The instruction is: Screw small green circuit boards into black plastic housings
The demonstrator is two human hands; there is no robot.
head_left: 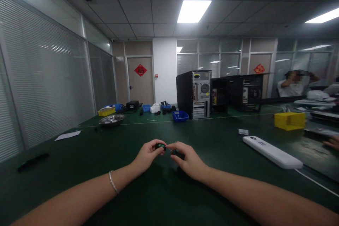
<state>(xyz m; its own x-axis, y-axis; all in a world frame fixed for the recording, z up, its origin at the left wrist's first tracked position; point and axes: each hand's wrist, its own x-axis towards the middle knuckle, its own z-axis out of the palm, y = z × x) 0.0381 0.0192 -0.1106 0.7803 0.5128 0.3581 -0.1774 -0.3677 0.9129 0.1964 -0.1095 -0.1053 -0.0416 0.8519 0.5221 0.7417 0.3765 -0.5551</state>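
Observation:
My left hand (148,155) pinches a small black piece with a green, circuit-board-like patch (160,146) between thumb and fingers. Just to its right, my right hand (189,160) is closed on a small screwdriver (178,154) with a dark handle. The thin metal shaft points left toward the black piece; whether its tip touches is too small to tell. Both hands are over the green tabletop (148,197), close together near the middle of the view.
A white power strip-like device (272,152) with a cable lies to the right. Computer cases (201,95), a blue bin (180,116) and a yellow bin (289,121) stand farther back. A metal bowl (111,120) and dark tool (31,162) lie left. A person (293,84) sits far right.

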